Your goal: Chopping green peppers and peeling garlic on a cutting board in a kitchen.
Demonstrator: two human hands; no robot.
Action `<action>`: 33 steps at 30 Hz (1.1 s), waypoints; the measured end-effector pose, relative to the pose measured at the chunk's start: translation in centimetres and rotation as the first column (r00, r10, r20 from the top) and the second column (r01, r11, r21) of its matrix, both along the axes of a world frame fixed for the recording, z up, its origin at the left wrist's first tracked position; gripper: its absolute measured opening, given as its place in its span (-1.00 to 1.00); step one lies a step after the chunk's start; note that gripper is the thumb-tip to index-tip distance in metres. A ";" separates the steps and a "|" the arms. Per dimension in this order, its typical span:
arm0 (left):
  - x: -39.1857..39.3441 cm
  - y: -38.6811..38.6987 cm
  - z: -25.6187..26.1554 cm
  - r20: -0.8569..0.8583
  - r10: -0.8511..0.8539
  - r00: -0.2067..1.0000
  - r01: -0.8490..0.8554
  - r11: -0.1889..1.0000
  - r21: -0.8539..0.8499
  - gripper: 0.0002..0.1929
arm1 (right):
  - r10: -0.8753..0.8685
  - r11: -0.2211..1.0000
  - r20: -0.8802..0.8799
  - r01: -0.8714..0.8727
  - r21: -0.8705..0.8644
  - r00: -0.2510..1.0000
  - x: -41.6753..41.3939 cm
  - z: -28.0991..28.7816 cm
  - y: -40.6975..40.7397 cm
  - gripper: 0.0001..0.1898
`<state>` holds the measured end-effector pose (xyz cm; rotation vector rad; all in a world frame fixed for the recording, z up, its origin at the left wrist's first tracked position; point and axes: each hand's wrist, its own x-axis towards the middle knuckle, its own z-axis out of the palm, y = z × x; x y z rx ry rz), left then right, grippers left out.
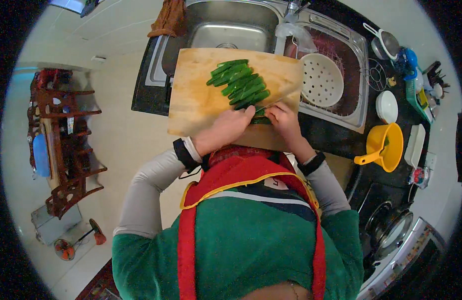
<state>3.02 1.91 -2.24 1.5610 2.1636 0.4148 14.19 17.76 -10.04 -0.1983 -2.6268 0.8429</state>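
A wooden cutting board point(195, 84) lies before me, bridging the near edge of the sink. Several dark green cucumber-like strips point(238, 80) are spread side by side across its middle. My left hand point(233, 123) is closed at the near part of the board, apparently around the handle of a knife point(267, 107). The handle is hidden, and the thin blade slants up and right between my hands. My right hand point(283, 118) has its fingertips on a green piece point(259, 111) below the blade. Another dark strip point(261, 120) lies just under the fingers.
Beyond the board is a steel sink point(231, 20) with a faucet point(292, 11). A white perforated colander point(323, 80) stands against the board's right side. Farther right are white bowls point(387, 107), a yellow dipper point(379, 150) and a lidded pan point(394, 230). A brown cloth point(168, 18) hangs at the sink's left.
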 end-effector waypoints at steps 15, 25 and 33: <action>-0.3 -1.8 1.3 -0.034 -0.076 0.997 0.076 0.997 0.001 -0.79 | 0.017 0.948 0.114 -0.052 0.313 0.993 3.6 2.5 0.0 -0.73; -1.0 -1.2 1.7 -0.087 -0.174 0.981 0.177 0.984 0.032 -0.80 | 0.088 0.967 0.058 -0.099 0.235 0.994 4.2 1.2 0.1 -0.71; -2.1 -2.0 0.3 -0.096 -0.004 0.995 -0.006 0.995 -0.099 -0.82 | 0.105 0.981 0.061 -0.113 0.159 0.993 4.0 1.5 0.1 -0.71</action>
